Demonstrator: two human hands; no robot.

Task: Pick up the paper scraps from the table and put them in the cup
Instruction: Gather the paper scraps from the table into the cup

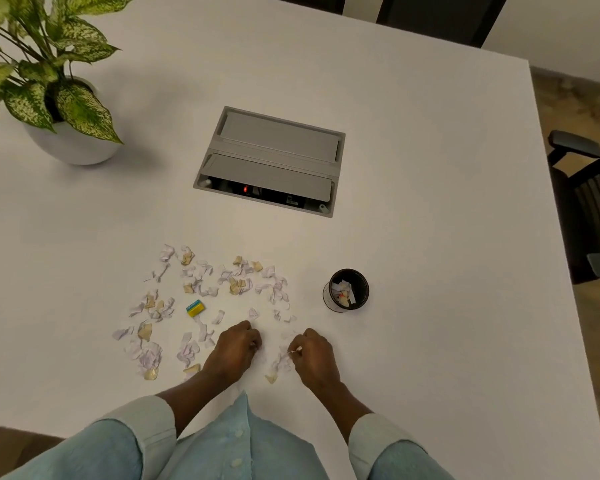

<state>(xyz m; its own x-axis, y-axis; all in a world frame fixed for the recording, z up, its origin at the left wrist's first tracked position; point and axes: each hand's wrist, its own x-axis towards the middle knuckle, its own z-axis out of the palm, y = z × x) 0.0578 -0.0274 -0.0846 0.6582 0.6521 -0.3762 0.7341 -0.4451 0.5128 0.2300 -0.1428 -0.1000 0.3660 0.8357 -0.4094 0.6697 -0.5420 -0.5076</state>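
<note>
Gathering step, well short of done. Paper scraps (201, 292) strewn across the near middle of the white table (430, 168), most of them left of the dark cup (346, 290); a few already inside the cup, which stands upright, well apart to the right of the main scatter. Left hand (234, 349) curled narrow, fingertips down on the table among scraps near its front edge; whether a scrap is held, not to be told, the fingers hiding the contact. Right hand (314, 356) pinched on a small pale scrap, knuckles toward the camera, just beside a loose cluster lying between the two hands.

Next move, by judgement: lift of the pinched scrap and carry far and right to the cup mouth, release over the opening; a light pinch needed, the pieces thin and easily dropped.

Yellow-and-blue block (196, 308) among the scraps at left, nature unclear. Pale scraps hard to separate from the white surface. Grey cable hatch (269, 161) farther off; potted plant (49, 81) cut by the left edge.
</note>
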